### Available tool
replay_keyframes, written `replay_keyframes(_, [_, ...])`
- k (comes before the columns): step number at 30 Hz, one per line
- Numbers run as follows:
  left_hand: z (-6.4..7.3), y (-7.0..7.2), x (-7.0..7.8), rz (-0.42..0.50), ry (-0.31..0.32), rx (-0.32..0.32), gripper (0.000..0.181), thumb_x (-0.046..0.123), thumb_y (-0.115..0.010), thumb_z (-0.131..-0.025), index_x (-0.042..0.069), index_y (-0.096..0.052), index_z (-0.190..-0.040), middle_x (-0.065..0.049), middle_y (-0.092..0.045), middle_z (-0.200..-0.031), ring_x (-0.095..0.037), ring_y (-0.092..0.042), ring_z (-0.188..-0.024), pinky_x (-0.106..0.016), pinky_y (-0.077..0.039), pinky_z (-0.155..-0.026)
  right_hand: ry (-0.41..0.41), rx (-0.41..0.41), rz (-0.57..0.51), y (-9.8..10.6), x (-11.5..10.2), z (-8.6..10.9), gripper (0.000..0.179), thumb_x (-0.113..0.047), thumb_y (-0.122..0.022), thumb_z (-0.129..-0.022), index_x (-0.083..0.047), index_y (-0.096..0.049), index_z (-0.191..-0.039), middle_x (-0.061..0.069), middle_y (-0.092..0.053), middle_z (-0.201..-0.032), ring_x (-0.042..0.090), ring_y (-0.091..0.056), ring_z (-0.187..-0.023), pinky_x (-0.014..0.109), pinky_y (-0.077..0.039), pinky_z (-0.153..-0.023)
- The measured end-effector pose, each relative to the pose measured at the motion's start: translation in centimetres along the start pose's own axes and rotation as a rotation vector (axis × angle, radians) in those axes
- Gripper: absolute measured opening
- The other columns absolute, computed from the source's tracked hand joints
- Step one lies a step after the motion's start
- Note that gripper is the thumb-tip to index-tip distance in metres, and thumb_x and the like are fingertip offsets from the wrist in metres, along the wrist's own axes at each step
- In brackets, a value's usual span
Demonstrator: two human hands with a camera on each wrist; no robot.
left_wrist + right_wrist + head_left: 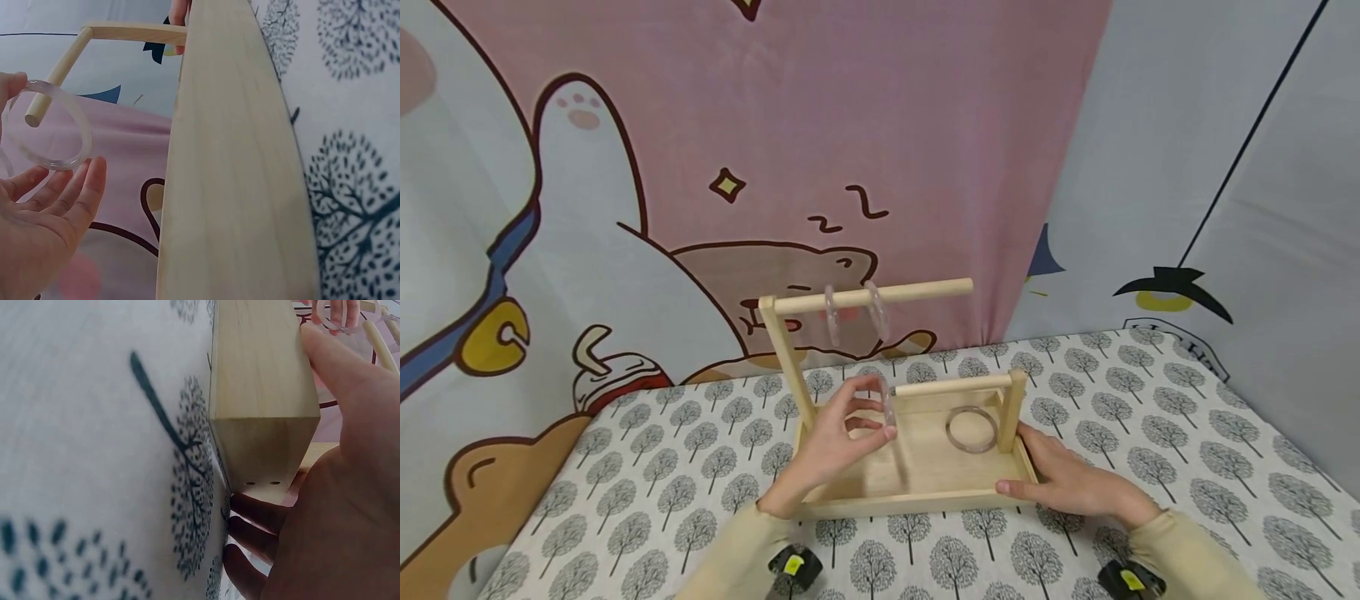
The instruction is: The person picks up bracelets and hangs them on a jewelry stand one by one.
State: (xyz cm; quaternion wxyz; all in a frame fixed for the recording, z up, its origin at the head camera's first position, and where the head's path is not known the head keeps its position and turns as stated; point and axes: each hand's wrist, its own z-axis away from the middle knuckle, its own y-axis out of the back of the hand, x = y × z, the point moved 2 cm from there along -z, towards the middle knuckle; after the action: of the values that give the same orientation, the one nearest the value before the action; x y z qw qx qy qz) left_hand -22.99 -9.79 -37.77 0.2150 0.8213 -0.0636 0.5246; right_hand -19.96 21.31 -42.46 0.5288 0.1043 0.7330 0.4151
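Observation:
My left hand [838,433] pinches a translucent bangle [890,408] between thumb and fingers, at the free end of the lower rod [955,385] of a wooden jewelry stand. In the left wrist view, the rod's tip [32,119] shows within the outline of the held bangle [85,128]. My right hand [1071,477] grips the right end of the stand's tray base [917,503], thumb over the front corner and fingers along the outer side. Two pale bangles [832,321] hang on the upper rod [932,291]. Another bangle [973,451] lies flat inside the tray.
A tall post [786,358] carries the upper rod at the left, and a short post [1012,412] carries the lower one at the right. The tree-print cloth [685,475] lies under the stand. Behind hangs a cartoon curtain [850,108].

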Motion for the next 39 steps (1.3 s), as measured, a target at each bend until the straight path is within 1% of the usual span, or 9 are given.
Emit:
replay_keyframes(7, [-0.6, -0.3, 0.4, -0.011, -0.001, 0.007, 0.067, 0.006, -0.078, -0.080, 0.001, -0.043, -0.137, -0.015, -0.052, -0.128, -0.027, -0.059, -0.108, -0.036, -0.053, -0.089, -0.016, 0.030, 0.000, -0.4, 1.3, -0.2, 0.095, -0.045, -0.072, -0.084, 0.007, -0.023, -0.147, 0.032, -0.031, -0.146, 0.047, -0.033, -0.131, 0.066, -0.028, -0.104])
replay_keyframes(13, [-1.1, -0.7, 0.6, -0.001, -0.018, -0.014, 0.066, 0.007, -0.078, -0.081, 0.000, -0.044, -0.137, -0.016, -0.052, -0.129, -0.028, -0.058, -0.110, -0.037, -0.052, -0.091, -0.011, 0.018, -0.015, -0.2, 0.9, -0.3, 0.094, -0.046, -0.072, -0.083, 0.007, -0.026, -0.145, 0.028, -0.041, -0.139, 0.040, -0.044, -0.124, 0.062, -0.036, -0.101])
replay_keyframes(18, [-1.5, -1.0, 0.7, -0.017, -0.045, -0.031, 0.065, 0.009, -0.078, -0.080, 0.001, -0.045, -0.136, -0.014, -0.053, -0.130, -0.026, -0.059, -0.110, -0.036, -0.053, -0.091, -0.007, 0.016, -0.008, -0.1, 0.7, -0.3, 0.092, -0.046, -0.072, -0.083, 0.007, -0.028, -0.144, 0.024, -0.047, -0.134, 0.036, -0.049, -0.118, 0.059, -0.041, -0.097])
replay_keyframes(21, [-1.7, -1.2, 0.6, -0.027, -0.060, -0.041, 0.064, 0.009, -0.078, -0.081, 0.002, -0.045, -0.136, -0.014, -0.052, -0.131, -0.026, -0.058, -0.111, -0.036, -0.053, -0.091, -0.010, 0.020, -0.001, -0.1, 1.0, -0.4, 0.091, -0.046, -0.073, -0.083, 0.006, -0.029, -0.143, 0.019, -0.049, -0.132, 0.030, -0.051, -0.115, 0.054, -0.042, -0.097])
replay_keyframes(24, [-1.8, -1.5, 0.5, -0.025, -0.062, -0.050, 0.064, 0.009, -0.077, -0.081, 0.002, -0.045, -0.136, -0.014, -0.051, -0.132, -0.028, -0.058, -0.111, -0.036, -0.052, -0.091, 0.019, 0.024, 0.016, -0.1, 0.8, -0.4, 0.089, -0.044, -0.073, -0.084, 0.008, -0.029, -0.141, 0.021, -0.050, -0.129, 0.031, -0.052, -0.113, 0.055, -0.044, -0.094])
replay_keyframes(28, [-2.0, -1.8, 0.5, -0.030, -0.062, -0.060, 0.066, 0.010, -0.078, -0.081, 0.002, -0.045, -0.137, -0.014, -0.050, -0.135, -0.028, -0.058, -0.111, -0.036, -0.052, -0.092, 0.033, 0.018, 0.013, 0.2, 0.1, -0.3, 0.089, -0.040, -0.073, -0.084, 0.011, -0.028, -0.141, 0.026, -0.048, -0.130, 0.037, -0.051, -0.113, 0.060, -0.043, -0.093])
replay_keyframes(31, [-2.2, -2.0, 0.7, -0.061, -0.071, -0.066, 0.067, 0.012, -0.079, -0.081, 0.003, -0.046, -0.138, -0.013, -0.051, -0.136, -0.025, -0.058, -0.112, -0.035, -0.051, -0.093, 0.009, 0.005, 0.001, 0.3, -0.3, -0.2, 0.090, -0.040, -0.073, -0.083, 0.011, -0.027, -0.142, 0.029, -0.045, -0.133, 0.041, -0.047, -0.117, 0.062, -0.040, -0.096])
replay_keyframes(35, [-2.6, -2.3, 1.0, -0.116, -0.088, -0.067, 0.068, 0.015, -0.080, -0.079, 0.004, -0.047, -0.138, -0.010, -0.053, -0.135, -0.023, -0.054, -0.118, -0.033, -0.050, -0.094, -0.011, -0.005, -0.001, 0.3, -0.3, -0.2, 0.092, -0.042, -0.073, -0.084, 0.011, -0.026, -0.142, 0.031, -0.041, -0.137, 0.045, -0.043, -0.121, 0.064, -0.037, -0.098])
replay_keyframes(39, [-2.9, -2.5, 1.4, -0.197, -0.111, -0.059, 0.068, 0.020, -0.080, -0.080, 0.007, -0.049, -0.138, -0.008, -0.055, -0.134, -0.021, -0.052, -0.121, -0.032, -0.048, -0.096, -0.019, 0.002, -0.008, 0.1, 0.3, -0.4, 0.093, -0.044, -0.073, -0.083, 0.009, -0.026, -0.143, 0.027, -0.045, -0.135, 0.038, -0.047, -0.120, 0.059, -0.040, -0.098])
